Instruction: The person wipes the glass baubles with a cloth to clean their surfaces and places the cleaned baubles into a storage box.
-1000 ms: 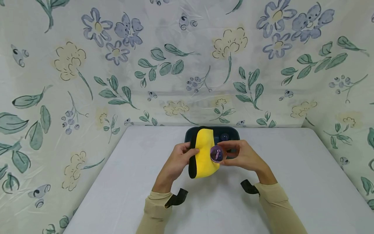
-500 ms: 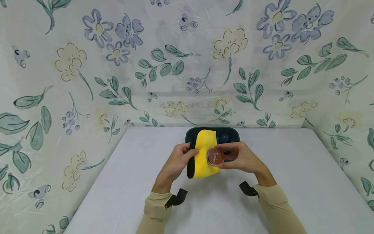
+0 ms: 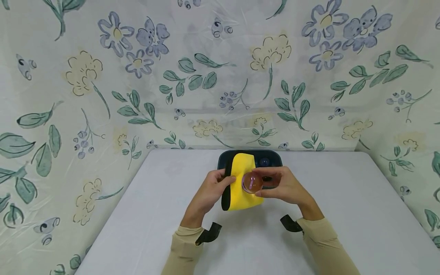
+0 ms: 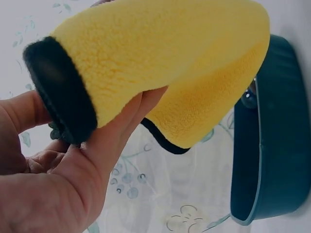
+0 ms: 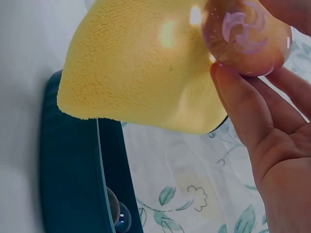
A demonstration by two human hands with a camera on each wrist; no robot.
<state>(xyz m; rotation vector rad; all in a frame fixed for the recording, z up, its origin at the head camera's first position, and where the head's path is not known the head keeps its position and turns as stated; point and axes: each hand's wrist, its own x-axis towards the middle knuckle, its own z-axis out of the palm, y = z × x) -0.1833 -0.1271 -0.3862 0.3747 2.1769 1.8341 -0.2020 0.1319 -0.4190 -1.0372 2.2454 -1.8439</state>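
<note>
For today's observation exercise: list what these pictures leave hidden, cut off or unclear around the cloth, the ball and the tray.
1. Head view: the yellow cloth and both hands hide most of the dark tray; its contents are mostly unseen.
2. Head view: the clear ball is too small to show its inner swirl.
3. Left wrist view: the left hand is cut off by the frame edge, and the cloth hides the ball.
4. Right wrist view: the right hand is cropped.

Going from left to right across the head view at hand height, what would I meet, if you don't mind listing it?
Left hand → yellow cloth → clear ball → right hand. The dark tray lies behind them, so it is left out of the order.
</note>
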